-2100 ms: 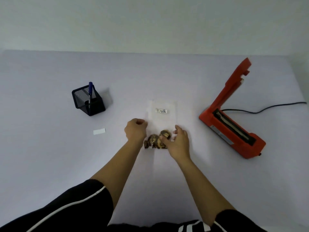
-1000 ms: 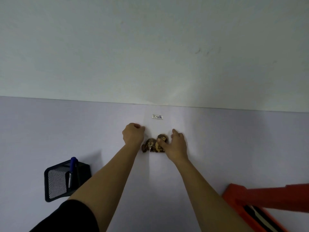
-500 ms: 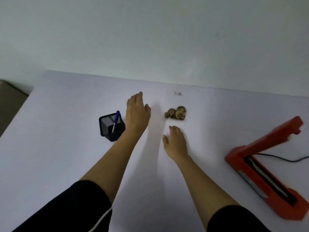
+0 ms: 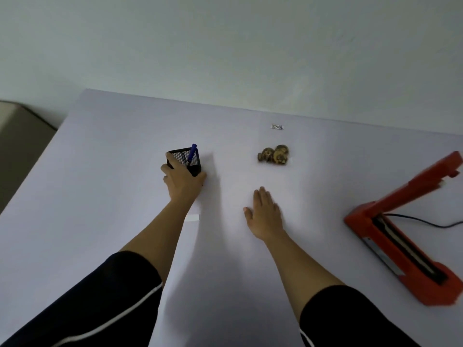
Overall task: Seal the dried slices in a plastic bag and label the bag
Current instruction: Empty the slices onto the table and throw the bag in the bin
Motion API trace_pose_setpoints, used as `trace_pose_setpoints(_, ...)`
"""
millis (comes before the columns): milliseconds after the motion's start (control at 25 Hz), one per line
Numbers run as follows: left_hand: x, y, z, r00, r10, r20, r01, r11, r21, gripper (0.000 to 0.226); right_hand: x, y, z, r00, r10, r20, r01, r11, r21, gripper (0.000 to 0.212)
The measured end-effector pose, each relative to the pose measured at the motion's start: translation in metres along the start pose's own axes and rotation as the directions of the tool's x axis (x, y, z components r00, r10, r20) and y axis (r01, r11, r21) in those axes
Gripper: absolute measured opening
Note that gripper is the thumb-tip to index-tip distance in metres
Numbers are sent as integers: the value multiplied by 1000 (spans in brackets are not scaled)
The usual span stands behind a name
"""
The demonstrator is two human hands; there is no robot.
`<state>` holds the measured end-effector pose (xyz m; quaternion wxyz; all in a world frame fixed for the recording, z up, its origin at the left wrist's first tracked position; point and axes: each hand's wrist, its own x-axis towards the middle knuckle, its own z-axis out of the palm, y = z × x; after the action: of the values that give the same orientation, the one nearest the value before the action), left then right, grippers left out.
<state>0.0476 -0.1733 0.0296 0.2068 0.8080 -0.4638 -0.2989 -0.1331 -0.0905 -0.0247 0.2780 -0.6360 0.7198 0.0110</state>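
The pen holder (image 4: 185,161) is being gripped by the left hand (image 4: 183,182); the right hand (image 4: 265,215) is being rested flat, fingers straight. The dried slices (image 4: 274,155), likely light and brittle, are needing gentle edge-pinching.

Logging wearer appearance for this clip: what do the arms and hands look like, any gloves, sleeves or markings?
The left hand and right hand are bare: no gloves, rings or watch visible. Forearms are uncovered. Short dark sleeves end near the elbows; the left sleeve carries a thin white stripe, and the right sleeve shows a bit of white trim at the frame's bottom edge.
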Motion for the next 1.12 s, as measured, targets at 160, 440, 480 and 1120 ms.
trace_pose_setpoints(160,11,36,20,987,159,32,-157,987,-37,101,19,7,-10,996,46,-71,-46,999,13,61)
trace_pose_setpoints(440,74,125,67,934,333,132,-335,942,-7,100,50,19,2,987,75,-145,-77,997,-6,66)
trace_pose_setpoints(480,84,135,73,932,337,136,-339,941,-5,101,51,20,7,983,69,-172,-70,998,-1,70)
trace_pose_setpoints(1120,116,162,87,911,363,198,-363,931,-39,105,61,25,20,947,71,-314,-89,995,-43,67)
